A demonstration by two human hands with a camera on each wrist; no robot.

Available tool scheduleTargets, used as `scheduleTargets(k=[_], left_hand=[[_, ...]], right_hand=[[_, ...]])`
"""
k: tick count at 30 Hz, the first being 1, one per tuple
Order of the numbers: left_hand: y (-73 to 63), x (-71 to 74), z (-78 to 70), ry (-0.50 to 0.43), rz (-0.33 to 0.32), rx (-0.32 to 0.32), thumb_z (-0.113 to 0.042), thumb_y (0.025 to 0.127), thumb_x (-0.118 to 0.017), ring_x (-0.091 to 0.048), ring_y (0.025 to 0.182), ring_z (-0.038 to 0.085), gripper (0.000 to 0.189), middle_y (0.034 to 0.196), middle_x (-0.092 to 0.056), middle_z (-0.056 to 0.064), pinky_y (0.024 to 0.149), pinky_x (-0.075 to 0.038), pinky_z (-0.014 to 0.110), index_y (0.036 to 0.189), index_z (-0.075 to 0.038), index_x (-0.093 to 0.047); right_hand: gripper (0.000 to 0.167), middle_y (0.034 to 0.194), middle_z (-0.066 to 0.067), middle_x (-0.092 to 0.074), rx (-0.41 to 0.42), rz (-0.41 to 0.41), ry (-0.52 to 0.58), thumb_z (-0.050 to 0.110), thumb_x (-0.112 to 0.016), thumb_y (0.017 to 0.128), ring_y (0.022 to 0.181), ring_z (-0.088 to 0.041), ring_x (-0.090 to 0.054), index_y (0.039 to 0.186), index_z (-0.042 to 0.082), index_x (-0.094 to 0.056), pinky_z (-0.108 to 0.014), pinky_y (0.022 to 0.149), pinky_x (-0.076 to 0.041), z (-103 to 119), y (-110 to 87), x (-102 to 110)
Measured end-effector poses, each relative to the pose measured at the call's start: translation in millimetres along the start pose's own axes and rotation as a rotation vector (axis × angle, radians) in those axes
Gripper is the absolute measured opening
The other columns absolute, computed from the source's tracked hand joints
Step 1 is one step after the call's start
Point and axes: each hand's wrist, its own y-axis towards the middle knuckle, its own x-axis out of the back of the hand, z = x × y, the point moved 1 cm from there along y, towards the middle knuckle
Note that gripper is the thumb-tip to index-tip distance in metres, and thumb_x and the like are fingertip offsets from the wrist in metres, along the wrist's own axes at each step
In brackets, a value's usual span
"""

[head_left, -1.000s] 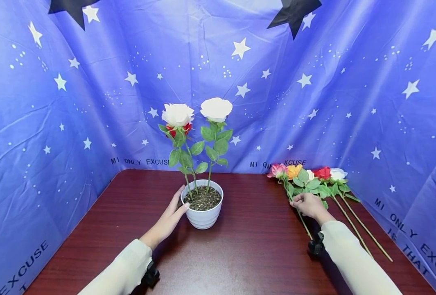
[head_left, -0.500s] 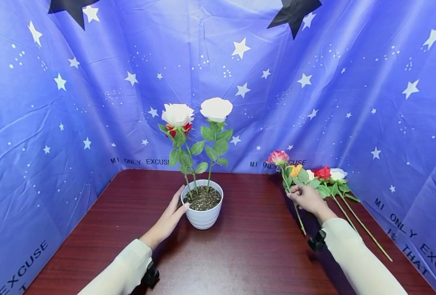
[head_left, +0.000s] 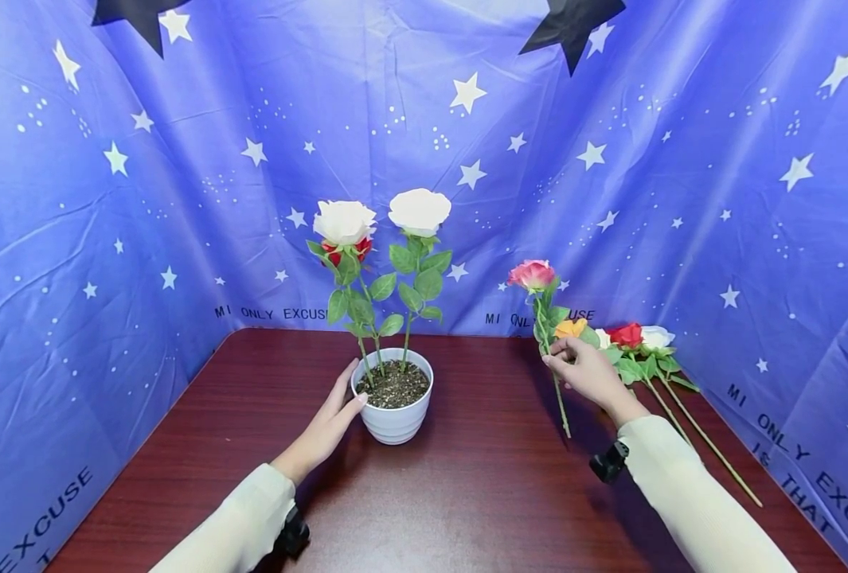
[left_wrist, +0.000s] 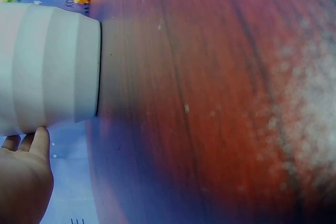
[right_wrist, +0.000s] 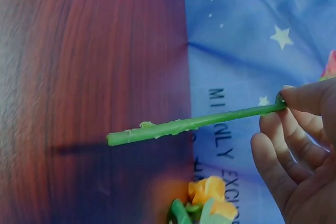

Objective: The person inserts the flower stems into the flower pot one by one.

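Note:
A pink rose stands nearly upright above the table, its green stem pinched between the thumb and fingers of my right hand. The stem's lower end points down and hangs free in the right wrist view. My left hand rests against the left side of a white ribbed flowerpot, fingers extended along its wall; the left wrist view shows fingertips touching the pot. Soil fills the pot. Two white roses and a red rose, partly hidden behind a white one, stand in it.
Right of the right hand lie an orange rose, a red rose and white roses, their stems toward the front. The dark red wooden table is enclosed by a blue star-printed cloth.
My right hand has lifted the pink rose off the other flowers, moving it up and to the left, and the rose has become more upright. The left hand stays on the pot.

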Motion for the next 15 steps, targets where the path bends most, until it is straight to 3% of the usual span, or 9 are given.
scheduleTargets(k=[8,15], left_hand=[[0.2,-0.4,-0.2,0.004,0.005,-0.014,-0.021,0.107,-0.047,-0.009,0.15,0.027,0.065,0.165,-0.013,0.015,0.119,-0.01,0.05,0.161,-0.009,-0.013],[0.5,0.4,1.0,-0.006,0.007,-0.014,-0.021,0.108,-0.047,-0.008,0.15,0.026,0.064,0.165,-0.012,0.014,0.12,-0.01,0.05,0.161,-0.011,-0.013]], right_hand=[[0.027,0.092,-0.014,-0.067,0.041,-0.011,0.113,0.022,-0.067,0.098,0.073,-0.028,-0.068,0.11,0.0,-0.058,-0.037,0.06,-0.059,24,5.6,-2],[0.024,0.089,-0.013,-0.067,0.108,-0.03,0.144,0.02,-0.069,0.097,0.071,-0.024,-0.067,0.106,-0.001,-0.059,-0.03,0.058,-0.057,51,8.6,-8]])
